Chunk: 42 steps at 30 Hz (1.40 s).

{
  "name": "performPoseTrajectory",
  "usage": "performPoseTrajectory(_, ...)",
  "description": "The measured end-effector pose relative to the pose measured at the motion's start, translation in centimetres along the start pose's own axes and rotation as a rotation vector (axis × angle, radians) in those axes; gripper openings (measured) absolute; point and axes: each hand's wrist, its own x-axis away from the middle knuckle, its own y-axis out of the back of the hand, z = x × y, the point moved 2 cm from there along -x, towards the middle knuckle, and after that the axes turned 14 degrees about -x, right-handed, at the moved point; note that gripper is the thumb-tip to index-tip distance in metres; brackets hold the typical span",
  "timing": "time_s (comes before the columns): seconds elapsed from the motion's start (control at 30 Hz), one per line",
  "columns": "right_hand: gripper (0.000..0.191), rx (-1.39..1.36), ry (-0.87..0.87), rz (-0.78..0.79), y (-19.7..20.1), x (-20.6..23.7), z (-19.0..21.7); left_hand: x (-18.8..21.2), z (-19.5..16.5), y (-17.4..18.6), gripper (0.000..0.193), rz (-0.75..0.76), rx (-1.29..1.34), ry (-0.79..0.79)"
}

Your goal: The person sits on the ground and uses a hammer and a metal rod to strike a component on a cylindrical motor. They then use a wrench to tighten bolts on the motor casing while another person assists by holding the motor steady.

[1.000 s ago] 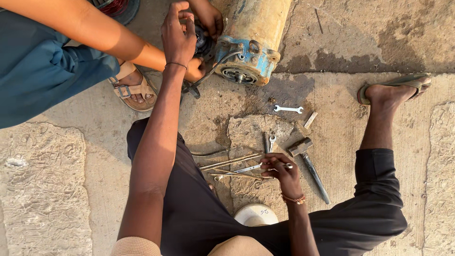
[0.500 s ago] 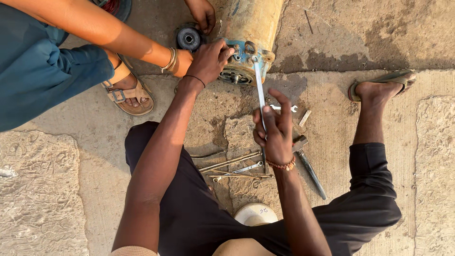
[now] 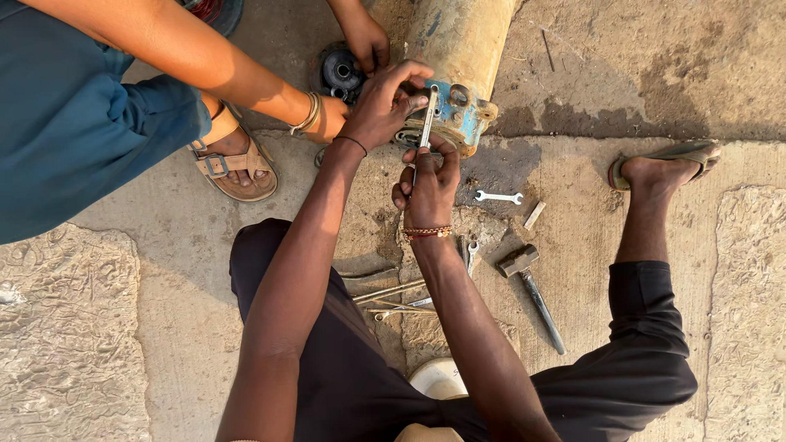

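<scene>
Head view: at the far left, a co-worker's blue-clad leg [image 3: 74,123] and tan buckled sandal [image 3: 233,160] are seen, with that person's forearm reaching across to a hand beside a black round rubber part [image 3: 340,72] just left of the person's left hand. The left hand [image 3: 381,106] is curled closed, its fingertips pinching the upper end of a slim silver steel spanner [image 3: 426,123] where it meets the blue-painted metal end flange [image 3: 454,115] of a rusty yellow cylindrical pump body [image 3: 463,37]. Directly below, the right hand [image 3: 427,184], with a beaded bracelet at the wrist, is wrapped shut around the spanner's lower shaft, so the tool is held upright between both hands against the flange. Under the right forearm, a few thin metal rods [image 3: 389,295] are laid on the concrete floor [image 3: 573,82]. Just right of the right hand, a small silver open-ended wrench [image 3: 498,196] is lying flat, with a short pale metal pin [image 3: 534,215] beside it. Lower right of that hand, a steel-headed hammer [image 3: 532,286] is resting on the ground. Well to the right, the person's sandalled foot [image 3: 663,164] is planted.
</scene>
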Motion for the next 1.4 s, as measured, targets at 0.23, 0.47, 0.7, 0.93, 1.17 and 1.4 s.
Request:
performPoseTrajectory(0.23, 0.025, -0.093, 0.091, -0.073, -2.8, 0.3, -2.2, 0.2, 0.5, -0.9, 0.063, 0.126, -0.112, 0.000)
performPoseTrajectory(0.47, 0.027, -0.040, 0.087, -0.041, -2.3, 0.5, -3.0, 0.5, 1.5, -1.3, 0.081, 0.192, -0.230, -0.015)
performPoseTrajectory(0.7, 0.024, 0.363, -0.234, 0.182, 3.4, -1.9, 8.6, 0.8, 0.8, -1.5, 0.072, 0.177, -0.298, 0.000)
performPoseTrajectory(0.93, 0.025, 0.313, -0.351, 0.249, 3.9, -3.5, 9.8, 0.5, -0.5, -1.4, 0.062, 0.172, -0.405, 0.019)
performPoseTrajectory(1.17, 0.014, 0.694, -0.158, 0.169, 3.9, -3.7, 11.6, 0.3, -1.1, -1.4, 0.058, 0.084, -0.472, -0.050)
performPoseTrajectory(1.4, 0.008, 1.398, -0.109, 0.297, -1.7, -8.5, 19.4, 0.6, -1.6, -1.5, 0.043, 0.071, -0.493, -0.021)
